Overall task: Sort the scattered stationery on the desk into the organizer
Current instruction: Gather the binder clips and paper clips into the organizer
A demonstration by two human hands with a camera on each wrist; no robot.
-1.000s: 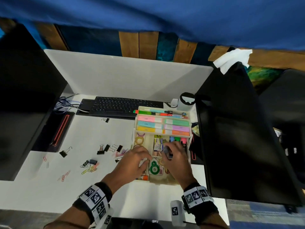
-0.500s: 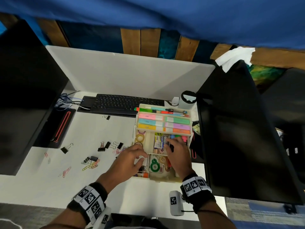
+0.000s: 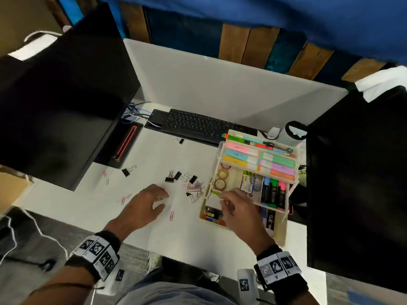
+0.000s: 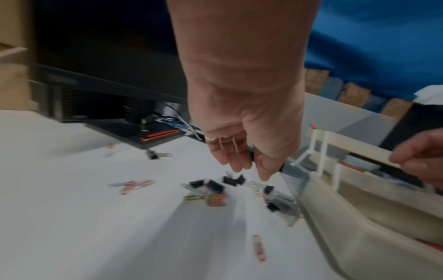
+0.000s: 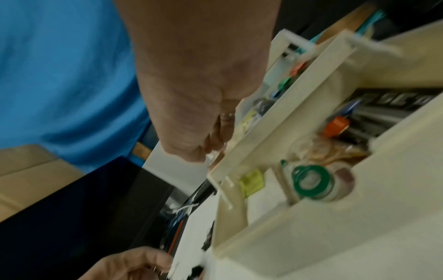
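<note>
On wrist view: green tape roll (image 5: 311, 181), head-hidden | left grip (image 3: 149, 201) spread | right grip (image 3: 235, 208) unclear

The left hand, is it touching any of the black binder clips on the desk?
Apart. In the left wrist view the left hand hangs above the binder clips, with white desk visible between its fingertips and them.

Setting: office workstation. White desk (image 3: 92, 208) enclosed by a white partition panel (image 3: 220, 89) at the back; two dark monitors, left (image 3: 57, 102) and right (image 3: 356, 172); black keyboard (image 3: 204, 125) against the partition; bundle of cables (image 3: 134, 113) behind the left screen; cream tiered organizer (image 3: 279, 234) stocked with highlighters and sticky notes; binder clips (image 3: 176, 177) and paper clips (image 3: 126, 198) strewn across the surface
</note>
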